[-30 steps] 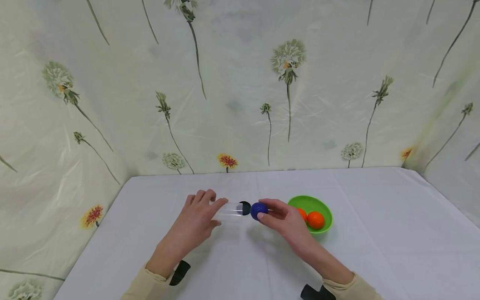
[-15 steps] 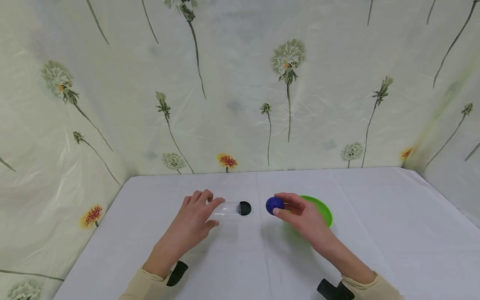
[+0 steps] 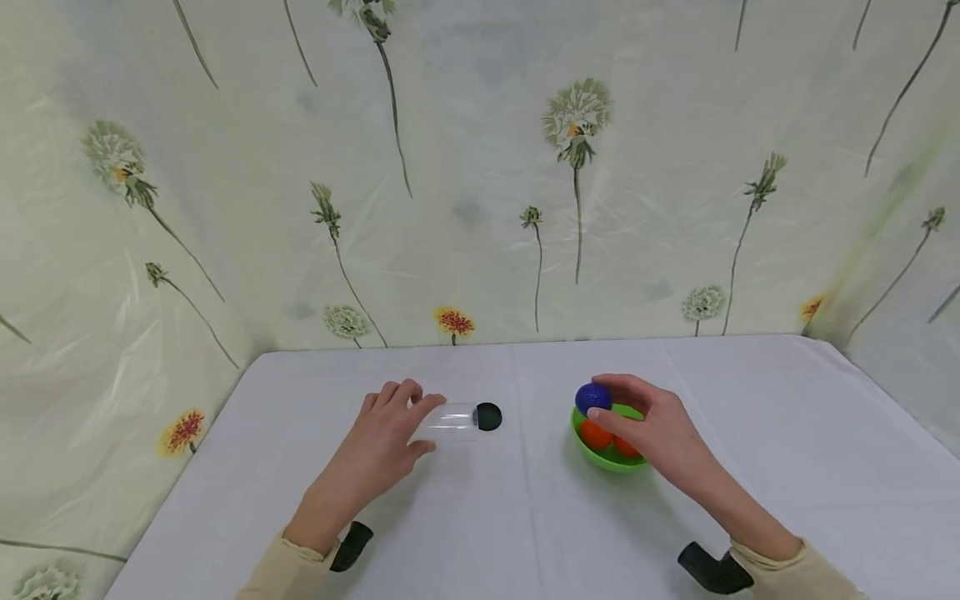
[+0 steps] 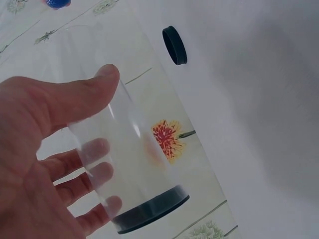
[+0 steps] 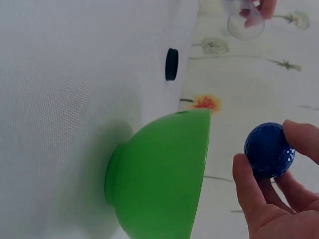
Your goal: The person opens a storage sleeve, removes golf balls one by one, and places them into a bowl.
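Observation:
My left hand point(image 3: 382, 446) grips a clear plastic jar point(image 4: 117, 144), thumb on one side and fingers on the other. Nothing shows inside the jar, which has a dark band at one end. My right hand point(image 3: 648, 425) pinches a dimpled blue golf ball point(image 5: 269, 150) between thumb and fingers. This ball is held over the green bowl point(image 5: 159, 169), above its rim. Inside the bowl are orange balls point(image 3: 595, 434), partly covered by the right hand in the head view.
A dark round lid point(image 5: 172, 64) lies on the white-covered table point(image 3: 495, 533), apart from the jar in both wrist views. Behind the table hangs a cloth point(image 3: 480, 250) printed with dandelions.
My right hand has carried the blue golf ball rightward, away from the jar to over the green bowl. The left hand with the jar has shifted slightly left.

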A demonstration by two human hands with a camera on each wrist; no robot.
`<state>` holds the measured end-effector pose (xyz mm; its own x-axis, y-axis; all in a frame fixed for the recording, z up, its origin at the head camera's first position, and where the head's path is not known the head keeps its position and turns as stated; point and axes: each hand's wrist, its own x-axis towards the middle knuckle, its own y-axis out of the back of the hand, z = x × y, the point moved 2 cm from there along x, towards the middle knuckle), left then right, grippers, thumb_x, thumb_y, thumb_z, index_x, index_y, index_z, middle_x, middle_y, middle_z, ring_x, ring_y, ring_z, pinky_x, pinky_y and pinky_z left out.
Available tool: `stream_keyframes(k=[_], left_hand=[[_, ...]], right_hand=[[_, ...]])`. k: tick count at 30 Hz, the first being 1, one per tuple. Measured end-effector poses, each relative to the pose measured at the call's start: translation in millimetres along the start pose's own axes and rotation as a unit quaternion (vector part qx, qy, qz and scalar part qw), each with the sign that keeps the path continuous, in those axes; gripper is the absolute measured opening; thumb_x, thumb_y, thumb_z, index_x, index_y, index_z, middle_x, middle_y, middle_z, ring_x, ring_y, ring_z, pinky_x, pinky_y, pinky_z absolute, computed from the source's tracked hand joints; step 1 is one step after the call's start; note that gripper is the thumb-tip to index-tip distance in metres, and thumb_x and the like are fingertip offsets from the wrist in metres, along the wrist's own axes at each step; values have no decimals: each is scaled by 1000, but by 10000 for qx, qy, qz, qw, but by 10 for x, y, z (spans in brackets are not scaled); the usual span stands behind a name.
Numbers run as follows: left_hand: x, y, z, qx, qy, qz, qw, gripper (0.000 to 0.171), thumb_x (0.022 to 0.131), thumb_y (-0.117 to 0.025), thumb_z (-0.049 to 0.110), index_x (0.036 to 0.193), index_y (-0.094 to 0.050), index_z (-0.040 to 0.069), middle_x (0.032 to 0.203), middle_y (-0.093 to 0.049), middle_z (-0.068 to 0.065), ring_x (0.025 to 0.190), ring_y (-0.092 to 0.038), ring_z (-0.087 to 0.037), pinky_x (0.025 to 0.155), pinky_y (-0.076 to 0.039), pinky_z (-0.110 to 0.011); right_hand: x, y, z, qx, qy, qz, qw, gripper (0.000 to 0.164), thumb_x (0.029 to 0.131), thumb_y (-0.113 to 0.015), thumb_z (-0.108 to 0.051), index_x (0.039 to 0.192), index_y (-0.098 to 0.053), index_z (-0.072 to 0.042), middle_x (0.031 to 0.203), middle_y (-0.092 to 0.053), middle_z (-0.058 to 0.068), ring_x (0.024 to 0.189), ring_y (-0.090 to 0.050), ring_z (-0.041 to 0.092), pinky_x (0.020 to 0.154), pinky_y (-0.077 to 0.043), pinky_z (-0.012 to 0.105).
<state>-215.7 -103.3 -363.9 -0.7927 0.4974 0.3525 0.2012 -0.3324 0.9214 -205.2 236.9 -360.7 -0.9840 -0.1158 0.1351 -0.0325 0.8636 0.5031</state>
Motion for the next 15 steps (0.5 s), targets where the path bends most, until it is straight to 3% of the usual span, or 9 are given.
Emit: stream_keyframes(k=[5, 11, 15], left_hand=[[-7, 11, -7, -38, 3, -8, 10000, 56, 77, -86, 15, 127, -61, 16, 110, -51, -3, 104, -45, -23, 90, -38, -43], [-14, 6, -14, -1, 53, -57, 10000, 56, 77, -86, 16, 127, -62, 17, 109, -51, -2, 103, -45, -22, 90, -38, -42], [-15, -6, -16, 26, 80, -134, 9999, 55, 78, -85, 17, 128, -62, 16, 109, -51, -3, 103, -45, -22, 91, -39, -42]], right_hand=[[22, 86, 69, -241, 48, 10, 9997, 54, 90, -72, -37, 135, -57, -11, 128, -61, 10, 119, -57, 29, 89, -51, 26], [40, 180, 153, -501, 167, 38, 9986, 54, 91, -73, -33, 135, -56, -7, 128, -60, 18, 116, -60, 38, 90, -51, 41], [65, 215, 222, -723, 110, 83, 9973, 53, 90, -72, -35, 134, -57, -9, 126, -62, 16, 117, -59, 37, 94, -49, 47]])
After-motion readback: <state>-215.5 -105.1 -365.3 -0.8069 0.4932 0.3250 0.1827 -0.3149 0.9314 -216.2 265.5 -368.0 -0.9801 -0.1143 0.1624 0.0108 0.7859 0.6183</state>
